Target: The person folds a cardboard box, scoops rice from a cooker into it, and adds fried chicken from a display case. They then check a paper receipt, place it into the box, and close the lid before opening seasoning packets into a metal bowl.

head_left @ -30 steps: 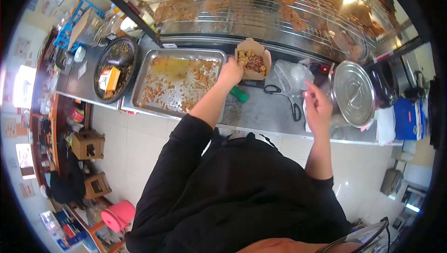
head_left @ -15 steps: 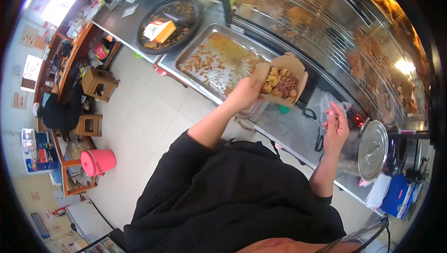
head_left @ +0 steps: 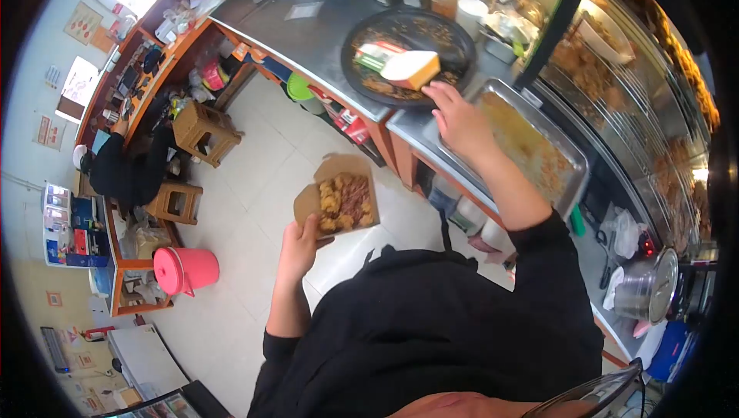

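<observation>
My left hand (head_left: 299, 247) grips one side of a brown cardboard takeout box (head_left: 373, 206). Its flaps are up, and golden fried pieces (head_left: 329, 196) and reddish-brown chopped bits fill it. The box is held out over the floor, left of the counter. At the counter my right hand (head_left: 464, 124) reaches forward with fingers stretched and nothing in them. Its fingertips are right at the rim of a round black pan (head_left: 358, 83) strewn with brown crumbs. In the pan lie a yellow-and-white carton (head_left: 416, 69) and a smaller red, white and green packet (head_left: 377, 56).
A steel tray (head_left: 583, 175) with oily crumbs lies beside the pan. To the right are a glass food cabinet (head_left: 639, 87), black scissors (head_left: 604, 242) and a lidded steel pot (head_left: 654, 287). At left, a person (head_left: 131, 172) sits near stools and a pink bucket (head_left: 185, 270).
My left hand has carried the box leftward, from above the steel tray to over the floor. My right hand has moved from the plastic bag to the black pan. The view has shifted left.
</observation>
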`<state>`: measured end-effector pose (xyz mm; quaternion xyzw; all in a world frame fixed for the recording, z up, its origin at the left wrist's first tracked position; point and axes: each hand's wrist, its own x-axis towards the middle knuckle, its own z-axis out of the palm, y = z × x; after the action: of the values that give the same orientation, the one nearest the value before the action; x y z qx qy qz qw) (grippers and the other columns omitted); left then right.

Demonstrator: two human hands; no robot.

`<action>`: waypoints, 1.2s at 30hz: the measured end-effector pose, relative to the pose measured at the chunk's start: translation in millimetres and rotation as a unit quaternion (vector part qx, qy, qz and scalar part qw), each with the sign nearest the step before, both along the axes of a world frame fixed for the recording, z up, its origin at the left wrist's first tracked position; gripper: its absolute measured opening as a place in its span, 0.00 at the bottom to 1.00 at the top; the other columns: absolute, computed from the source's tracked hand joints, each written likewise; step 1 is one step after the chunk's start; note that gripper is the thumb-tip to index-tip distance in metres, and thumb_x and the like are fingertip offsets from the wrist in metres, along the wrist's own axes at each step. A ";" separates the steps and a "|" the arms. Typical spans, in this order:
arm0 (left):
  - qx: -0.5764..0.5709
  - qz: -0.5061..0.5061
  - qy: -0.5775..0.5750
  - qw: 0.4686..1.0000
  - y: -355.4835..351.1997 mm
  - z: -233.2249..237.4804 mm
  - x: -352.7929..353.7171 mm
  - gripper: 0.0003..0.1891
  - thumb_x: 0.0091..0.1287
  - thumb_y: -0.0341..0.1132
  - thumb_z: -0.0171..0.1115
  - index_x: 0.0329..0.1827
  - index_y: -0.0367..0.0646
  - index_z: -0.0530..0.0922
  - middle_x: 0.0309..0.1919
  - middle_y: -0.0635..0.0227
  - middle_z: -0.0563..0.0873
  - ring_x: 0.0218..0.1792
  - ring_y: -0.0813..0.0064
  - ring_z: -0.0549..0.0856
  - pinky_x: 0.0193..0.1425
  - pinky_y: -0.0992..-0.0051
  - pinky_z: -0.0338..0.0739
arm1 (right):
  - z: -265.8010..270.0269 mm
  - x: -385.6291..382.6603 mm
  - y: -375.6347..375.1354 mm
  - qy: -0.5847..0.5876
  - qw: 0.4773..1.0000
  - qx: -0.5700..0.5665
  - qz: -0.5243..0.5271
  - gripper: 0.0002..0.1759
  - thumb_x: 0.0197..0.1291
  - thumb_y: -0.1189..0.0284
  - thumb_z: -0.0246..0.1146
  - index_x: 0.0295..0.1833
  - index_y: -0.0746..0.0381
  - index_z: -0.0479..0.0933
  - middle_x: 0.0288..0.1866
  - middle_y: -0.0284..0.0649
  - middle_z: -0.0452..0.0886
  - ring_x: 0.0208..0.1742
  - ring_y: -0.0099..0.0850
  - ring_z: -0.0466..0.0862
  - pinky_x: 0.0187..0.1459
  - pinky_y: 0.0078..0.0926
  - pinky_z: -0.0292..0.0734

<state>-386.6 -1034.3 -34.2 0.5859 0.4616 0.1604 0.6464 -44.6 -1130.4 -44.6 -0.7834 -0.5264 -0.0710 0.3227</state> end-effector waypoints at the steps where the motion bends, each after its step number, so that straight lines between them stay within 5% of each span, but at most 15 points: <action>1: 0.004 0.011 0.005 1.000 15.1 -1.6 -12.1 0.18 0.76 0.38 0.45 0.50 0.29 0.75 0.43 0.58 0.83 0.42 0.68 0.86 0.45 0.67 0.86 | -4.6 4.4 29.9 -0.020 0.999 -0.026 -0.022 0.21 0.59 0.78 0.56 0.59 0.53 0.75 0.62 0.39 0.75 0.50 0.40 0.82 0.47 0.38 0.80; 4: -0.005 0.038 0.006 0.999 51.8 -4.2 -34.4 0.17 0.76 0.38 0.44 0.51 0.30 0.74 0.45 0.57 0.83 0.42 0.67 0.86 0.45 0.66 0.86 | -26.0 33.2 81.1 -0.117 0.985 -0.108 -0.068 0.21 0.56 0.78 0.56 0.56 0.53 0.76 0.64 0.39 0.73 0.50 0.40 0.82 0.47 0.37 0.80; 7: -0.025 0.035 0.010 0.999 93.5 -15.3 -47.1 0.18 0.76 0.38 0.45 0.53 0.30 0.74 0.46 0.56 0.83 0.43 0.66 0.86 0.45 0.66 0.86 | -56.9 70.3 96.5 -0.116 0.975 -0.181 -0.046 0.14 0.56 0.79 0.56 0.47 0.56 0.78 0.47 0.36 0.79 0.46 0.39 0.82 0.43 0.35 0.79; 13: -0.034 0.073 0.002 0.997 165.6 -23.5 -25.5 0.19 0.76 0.38 0.44 0.55 0.29 0.73 0.46 0.56 0.83 0.44 0.65 0.86 0.46 0.67 0.85 | -3.7 58.2 132.8 -0.071 0.995 0.062 -0.045 0.13 0.53 0.81 0.57 0.43 0.55 0.78 0.39 0.37 0.78 0.42 0.40 0.82 0.40 0.36 0.77; 19: -0.015 0.088 0.011 0.996 251.6 -16.7 18.4 0.18 0.76 0.39 0.46 0.56 0.32 0.73 0.49 0.59 0.81 0.45 0.64 0.85 0.46 0.66 0.86 | 14.4 74.0 274.9 -0.064 0.989 0.117 0.058 0.14 0.49 0.83 0.56 0.38 0.56 0.81 0.39 0.37 0.79 0.40 0.39 0.82 0.42 0.36 0.77; 25: -0.024 0.082 -0.007 0.996 319.1 -10.2 65.0 0.19 0.75 0.38 0.44 0.58 0.31 0.71 0.50 0.56 0.81 0.47 0.64 0.84 0.47 0.66 0.85 | -51.5 93.1 423.1 -0.098 0.995 -0.010 0.032 0.08 0.52 0.74 0.58 0.36 0.54 0.82 0.36 0.36 0.79 0.39 0.37 0.82 0.40 0.35 0.78; 32: -0.017 -0.031 0.034 0.999 455.9 -42.7 141.0 0.19 0.74 0.37 0.46 0.58 0.30 0.72 0.50 0.55 0.81 0.47 0.62 0.84 0.47 0.65 0.85 | -106.2 115.9 471.9 -0.071 0.965 -0.244 -0.071 0.08 0.52 0.73 0.59 0.35 0.58 0.83 0.37 0.38 0.83 0.43 0.37 0.84 0.37 0.38 0.81; 34: 0.196 -0.168 0.060 0.964 518.8 -99.7 151.8 0.19 0.74 0.37 0.47 0.57 0.30 0.72 0.49 0.55 0.81 0.46 0.61 0.84 0.45 0.65 0.85 | -112.0 113.2 470.8 -0.064 0.972 -0.210 -0.080 0.09 0.52 0.73 0.59 0.38 0.58 0.83 0.38 0.39 0.83 0.42 0.39 0.85 0.37 0.39 0.81; 36: 0.005 -0.109 -0.019 0.994 541.6 -87.8 211.6 0.19 0.72 0.38 0.52 0.57 0.31 0.73 0.48 0.55 0.81 0.46 0.58 0.84 0.44 0.64 0.86 | -73.8 102.5 458.1 0.020 0.985 -0.151 -0.085 0.11 0.55 0.70 0.57 0.42 0.57 0.80 0.42 0.40 0.81 0.40 0.39 0.84 0.37 0.39 0.82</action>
<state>-175.0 -492.6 -122.1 0.6329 0.3821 0.1021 0.6656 57.9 -672.3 -118.4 -0.8663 -0.4560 -0.0019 0.2041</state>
